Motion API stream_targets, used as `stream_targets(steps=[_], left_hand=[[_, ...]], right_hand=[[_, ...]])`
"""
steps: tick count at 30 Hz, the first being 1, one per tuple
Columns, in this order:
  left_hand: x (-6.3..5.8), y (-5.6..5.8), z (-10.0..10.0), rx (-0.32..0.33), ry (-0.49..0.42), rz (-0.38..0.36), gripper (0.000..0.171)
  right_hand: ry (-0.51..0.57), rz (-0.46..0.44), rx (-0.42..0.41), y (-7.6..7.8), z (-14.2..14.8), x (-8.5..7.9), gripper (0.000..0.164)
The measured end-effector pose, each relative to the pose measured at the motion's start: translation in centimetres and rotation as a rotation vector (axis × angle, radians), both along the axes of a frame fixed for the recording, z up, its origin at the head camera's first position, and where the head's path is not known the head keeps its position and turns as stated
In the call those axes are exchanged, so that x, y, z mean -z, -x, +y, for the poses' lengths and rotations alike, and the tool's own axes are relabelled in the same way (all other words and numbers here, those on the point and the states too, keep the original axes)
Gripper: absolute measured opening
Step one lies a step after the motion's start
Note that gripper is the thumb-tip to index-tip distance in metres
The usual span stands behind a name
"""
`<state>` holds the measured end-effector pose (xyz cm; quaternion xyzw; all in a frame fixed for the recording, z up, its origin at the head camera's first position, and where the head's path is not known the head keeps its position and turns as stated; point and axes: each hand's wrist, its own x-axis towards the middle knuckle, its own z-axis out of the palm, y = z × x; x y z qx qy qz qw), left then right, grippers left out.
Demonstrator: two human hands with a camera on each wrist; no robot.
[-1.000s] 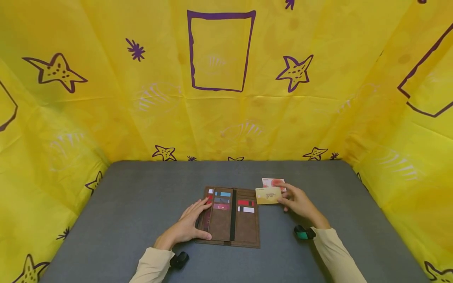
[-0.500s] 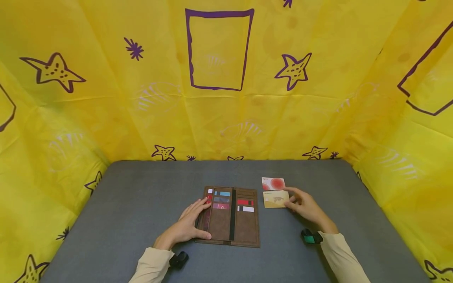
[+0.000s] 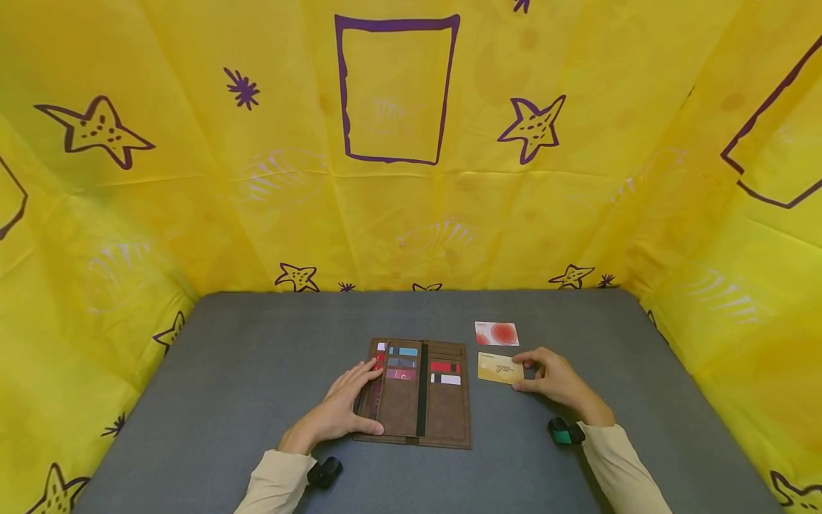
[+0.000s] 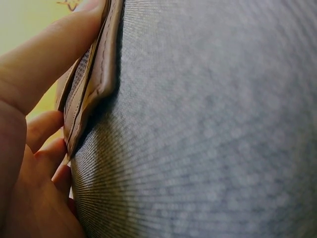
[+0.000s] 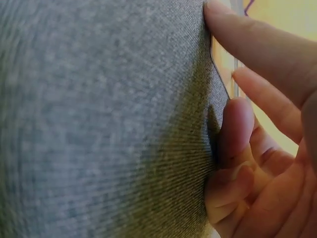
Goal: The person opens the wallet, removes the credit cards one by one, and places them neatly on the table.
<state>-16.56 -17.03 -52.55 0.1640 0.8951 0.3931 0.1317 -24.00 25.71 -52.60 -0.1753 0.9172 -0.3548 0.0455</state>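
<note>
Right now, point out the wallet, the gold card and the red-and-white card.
Wallet (image 3: 401, 405), head view: bare brown panel below its left-hand card slots.
Gold card (image 3: 496, 368), head view: middle of its face.
Red-and-white card (image 3: 496, 333), head view: middle of its face.

Left hand (image 3: 337, 408), lower left of centre — fingers extended, thumb spread, right hand (image 3: 557, 382), lower right — thumb and forefinger pinching

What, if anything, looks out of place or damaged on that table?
Nothing stands out. The brown wallet lies open with cards tucked in it; the red-and-white card and gold card are beside it, apart from each other. I see no spill or damage.
</note>
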Motion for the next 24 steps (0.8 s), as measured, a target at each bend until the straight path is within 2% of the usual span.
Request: stream_targets(steps=[7, 15, 24], left_hand=[[0.05, 0.0, -0.01, 0.004, 0.0, 0.006, 0.095], [0.12, 0.0, -0.06, 0.01, -0.001, 0.017, 0.096], [0.29, 0.06, -0.06, 0.006, 0.005, 0.011, 0.096]], right_hand=[[-0.018, 0.029, -0.031, 0.11, 0.1, 0.15, 0.044], [0.003, 0.005, -0.005, 0.31, 0.07, 0.19, 0.051], [-0.017, 0.007, 0.012, 0.61, -0.02, 0.03, 0.05]])
